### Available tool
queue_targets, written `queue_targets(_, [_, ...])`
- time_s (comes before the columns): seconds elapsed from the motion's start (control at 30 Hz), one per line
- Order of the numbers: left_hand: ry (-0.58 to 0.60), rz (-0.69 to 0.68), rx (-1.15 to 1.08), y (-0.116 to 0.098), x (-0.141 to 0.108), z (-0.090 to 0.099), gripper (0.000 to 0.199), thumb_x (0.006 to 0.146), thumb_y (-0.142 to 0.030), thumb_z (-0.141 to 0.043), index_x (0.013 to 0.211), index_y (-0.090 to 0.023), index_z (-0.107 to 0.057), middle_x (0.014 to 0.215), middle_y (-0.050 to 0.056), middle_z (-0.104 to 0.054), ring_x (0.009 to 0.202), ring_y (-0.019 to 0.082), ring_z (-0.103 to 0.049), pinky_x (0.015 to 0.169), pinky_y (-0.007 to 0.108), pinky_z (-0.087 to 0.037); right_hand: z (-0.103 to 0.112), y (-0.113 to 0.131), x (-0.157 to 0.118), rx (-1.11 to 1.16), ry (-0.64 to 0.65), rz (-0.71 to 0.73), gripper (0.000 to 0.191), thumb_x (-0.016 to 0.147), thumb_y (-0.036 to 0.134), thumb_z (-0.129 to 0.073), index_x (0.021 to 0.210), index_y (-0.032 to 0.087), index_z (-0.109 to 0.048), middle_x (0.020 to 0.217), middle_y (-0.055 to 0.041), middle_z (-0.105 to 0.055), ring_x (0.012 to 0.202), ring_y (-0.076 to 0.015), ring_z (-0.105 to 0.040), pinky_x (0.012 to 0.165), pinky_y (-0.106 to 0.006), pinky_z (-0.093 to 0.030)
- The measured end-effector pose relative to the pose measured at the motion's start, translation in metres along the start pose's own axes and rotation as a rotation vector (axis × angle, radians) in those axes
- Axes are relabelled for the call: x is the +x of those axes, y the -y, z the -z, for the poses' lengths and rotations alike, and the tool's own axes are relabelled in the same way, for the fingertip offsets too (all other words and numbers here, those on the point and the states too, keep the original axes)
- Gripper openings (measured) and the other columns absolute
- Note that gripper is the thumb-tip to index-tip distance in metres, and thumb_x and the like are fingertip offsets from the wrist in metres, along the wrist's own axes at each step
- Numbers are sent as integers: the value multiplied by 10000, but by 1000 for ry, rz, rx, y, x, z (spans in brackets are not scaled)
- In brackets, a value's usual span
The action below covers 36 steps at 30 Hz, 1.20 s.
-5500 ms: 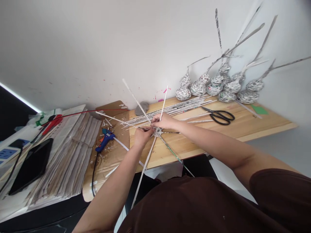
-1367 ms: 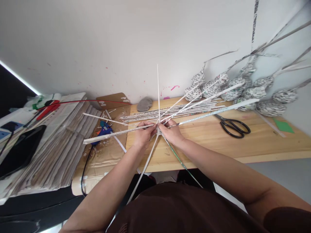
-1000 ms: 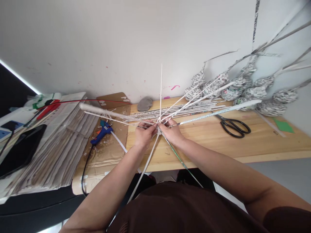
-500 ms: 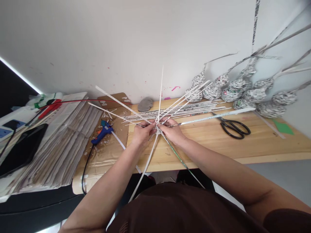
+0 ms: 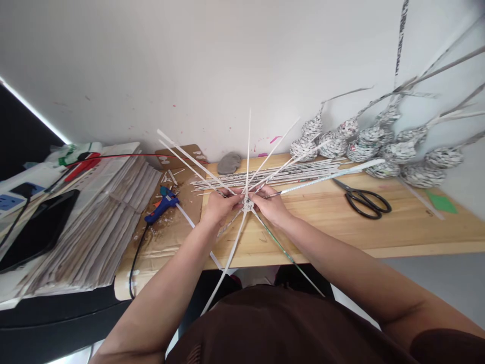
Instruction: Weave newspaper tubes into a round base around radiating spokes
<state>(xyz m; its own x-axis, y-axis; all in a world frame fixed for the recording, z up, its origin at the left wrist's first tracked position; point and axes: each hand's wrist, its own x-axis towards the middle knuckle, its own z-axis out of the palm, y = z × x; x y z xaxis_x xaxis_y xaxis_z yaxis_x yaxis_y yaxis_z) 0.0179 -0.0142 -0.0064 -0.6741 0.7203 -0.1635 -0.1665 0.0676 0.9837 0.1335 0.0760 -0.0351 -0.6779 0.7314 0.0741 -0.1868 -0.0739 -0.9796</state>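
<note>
Between my two hands is a small woven centre of rolled newspaper strips (image 5: 248, 205), with several long strips fanning out from it. My left hand (image 5: 224, 206) is closed on its left side, thumb and fingers pinching the weave. From the right, my right hand (image 5: 270, 205) pinches the same piece, close to a pale bluish strip (image 5: 322, 181) that reaches out to the right. One white strip (image 5: 233, 247) and one green-tinted strip (image 5: 278, 243) hang toward my lap. The fingertips partly cover the weave.
Behind the hands lies a bundle of paper sticks (image 5: 273, 174). Black scissors (image 5: 366, 199) and several woven gourd shapes (image 5: 397, 146) stand to the right. Leftward are a blue glue gun (image 5: 162, 206), a newspaper stack (image 5: 102, 217), a phone (image 5: 41, 227) and a grey stone-like lump (image 5: 229, 163).
The upright strips have shifted: the two left ones lie closer together, and one right-hand strip now stands apart, pointing higher. Both hands keep hold of the weave. The view has shifted slightly.
</note>
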Motion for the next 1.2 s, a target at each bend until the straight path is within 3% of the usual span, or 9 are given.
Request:
queue_targets(0.3, [17, -88, 97, 3, -3, -5, 297, 519, -294, -855, 745, -141, -738, 635, 10, -641, 549, 123, -566, 535, 260, -508, 1, -12, 6, -74, -68, 58, 236, 720, 420, -689, 770, 198, -626, 720, -21, -703, 658, -174, -659, 647, -302, -528])
queue_targets(0.5, [-38, -120, 20, 13, -6, -9, 254, 557, -283, -826, 742, -146, -717, 641, 11, -654, 510, 109, -548, 482, 229, -445, 3, -7, 4, -243, -128, 68, 254, 742, 442, -682, 750, 193, -632, 694, -26, -694, 648, -171, -636, 611, -280, -500])
queue_targets(0.8, [-86, -154, -4, 12, -17, -17, 227, 595, -277, -806, 747, -144, -702, 647, 7, -652, 488, 96, -532, 478, 221, -440, 0, -5, 3, -154, -160, 64, 303, 780, 483, -625, 777, 180, -619, 671, -7, -644, 599, -146, -576, 571, -258, -463])
queue_targets(1.2, [-55, -173, -38, 17, -18, -19, 272, 614, -314, -809, 832, -159, -756, 629, 4, -651, 484, 89, -496, 472, 216, -409, 1, -7, 5, -122, -153, 53, 282, 760, 488, -657, 744, 207, -632, 695, -43, -708, 664, -204, -658, 601, -308, -523])
